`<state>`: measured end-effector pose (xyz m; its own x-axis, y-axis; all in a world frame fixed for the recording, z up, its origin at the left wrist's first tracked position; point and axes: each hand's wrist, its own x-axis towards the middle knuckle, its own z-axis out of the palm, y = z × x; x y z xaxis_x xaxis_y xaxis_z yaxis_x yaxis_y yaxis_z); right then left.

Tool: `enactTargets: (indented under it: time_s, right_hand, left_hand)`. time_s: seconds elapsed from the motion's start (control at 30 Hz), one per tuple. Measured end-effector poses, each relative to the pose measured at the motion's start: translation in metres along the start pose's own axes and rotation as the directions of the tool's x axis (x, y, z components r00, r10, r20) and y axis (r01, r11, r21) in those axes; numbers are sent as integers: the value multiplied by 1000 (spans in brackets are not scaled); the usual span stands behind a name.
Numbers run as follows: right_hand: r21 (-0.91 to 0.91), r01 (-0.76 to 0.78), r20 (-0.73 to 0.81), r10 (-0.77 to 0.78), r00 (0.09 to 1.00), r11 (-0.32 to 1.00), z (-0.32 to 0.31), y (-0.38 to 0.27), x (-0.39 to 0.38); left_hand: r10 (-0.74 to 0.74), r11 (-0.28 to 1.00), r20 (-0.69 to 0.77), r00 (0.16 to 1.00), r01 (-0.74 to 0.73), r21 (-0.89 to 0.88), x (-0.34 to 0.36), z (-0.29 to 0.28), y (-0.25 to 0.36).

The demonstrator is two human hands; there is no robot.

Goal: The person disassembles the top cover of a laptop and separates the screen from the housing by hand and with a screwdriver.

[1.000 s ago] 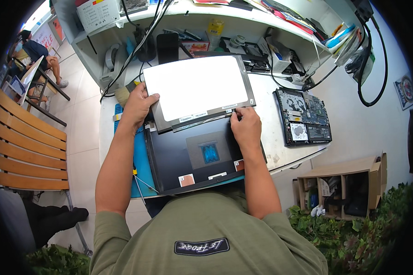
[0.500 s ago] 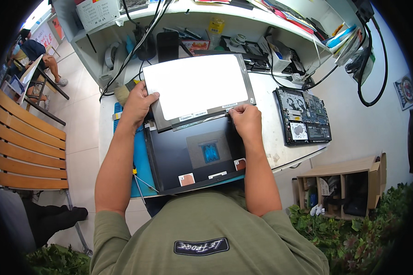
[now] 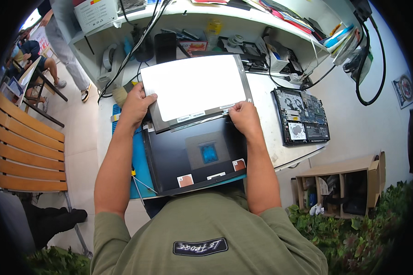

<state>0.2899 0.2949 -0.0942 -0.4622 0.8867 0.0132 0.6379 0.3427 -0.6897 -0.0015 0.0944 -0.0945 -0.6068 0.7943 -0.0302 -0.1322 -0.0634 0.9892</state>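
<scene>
A laptop screen panel (image 3: 195, 89) with a white back and grey rim is tilted up over the far part of a black laptop lid (image 3: 170, 158). My left hand (image 3: 139, 103) grips the panel's left edge, thumb on the white back. At the lower right corner, my right hand (image 3: 244, 118) is closed in a pinch on the panel's edge beside a narrow strip; the fingertips partly hide what lies there. Inside the lid are a blue patch (image 3: 209, 153) and two copper-coloured pads, one of them a near-left pad (image 3: 185, 180).
An opened laptop base (image 3: 301, 117) with bare circuitry lies at the right. Screwdrivers (image 3: 142, 183) rest on the blue mat (image 3: 142, 160) at the left. Cables (image 3: 137, 43) hang from the crowded shelf (image 3: 188, 11). Other people are at the far left, beyond a slatted wooden chair (image 3: 27, 146).
The panel and both hands stay nearly in place, with a slight shift of the whole view. A walking person's leg has come into view at the upper left.
</scene>
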Motion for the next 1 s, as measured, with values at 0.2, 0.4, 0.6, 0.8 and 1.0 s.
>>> enactTargets:
  time_s: [0.2,0.4,0.6,0.8,1.0]
  right_hand:
    - [-17,134,-34,-135,990,991,5,0,-3]
    - [-72,397,-33,-400,916,915,-6,8,-10]
    - [30,428,-123,-421,899,903,-4,11,-18]
    - [-45,413,-229,-412,882,910,9,15,-22]
    - [20,336,-160,-329,931,942,5,8,-18]
  left_hand:
    - [15,999,-5,1000,-14,29,1,-5,-5]
    - [-8,999,8,1000,7,44,0,-4,-3]
    - [6,1000,21,1000,-6,24,1,-7,-6]
    - [-14,997,19,1000,12,76,1,-9,-5]
    - [13,1000,35,999,-14,25,1,-7,-6]
